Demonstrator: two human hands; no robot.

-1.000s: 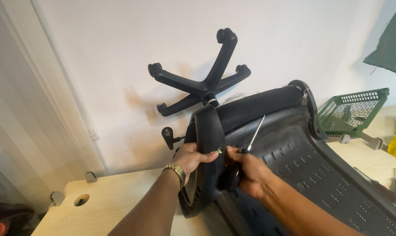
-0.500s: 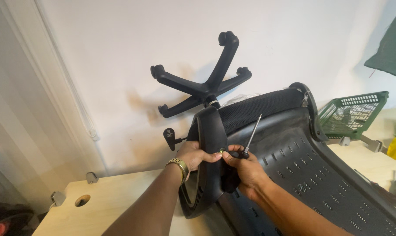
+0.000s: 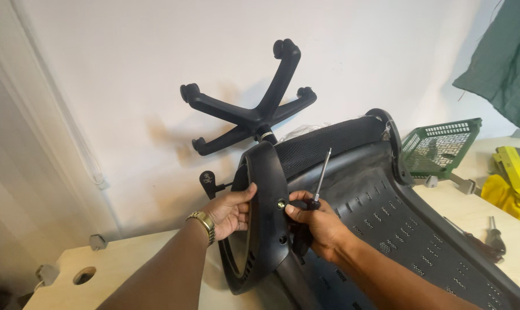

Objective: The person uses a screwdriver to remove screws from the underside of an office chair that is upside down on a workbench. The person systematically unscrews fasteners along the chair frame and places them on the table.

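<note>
matt black plastic chair frame [image 3: 268,206], shiny metal screwdriver shaft [image 3: 322,172], pale smooth wood table [image 3: 151,258]

A pale wooden table [image 3: 139,258] with a round hole near its left corner carries a black office chair [image 3: 386,229] lying tipped over. A green plastic basket [image 3: 441,146] rests at the far right, yellow tools [image 3: 512,178] beside it, and a dark-handled screwdriver [image 3: 495,241] lies near the chair's edge

We note a black chair [image 3: 352,189], green perforated basket [image 3: 438,146], gold watch [image 3: 203,221], yellow cloth [image 3: 504,195], pale wooden table [image 3: 128,270].
</note>
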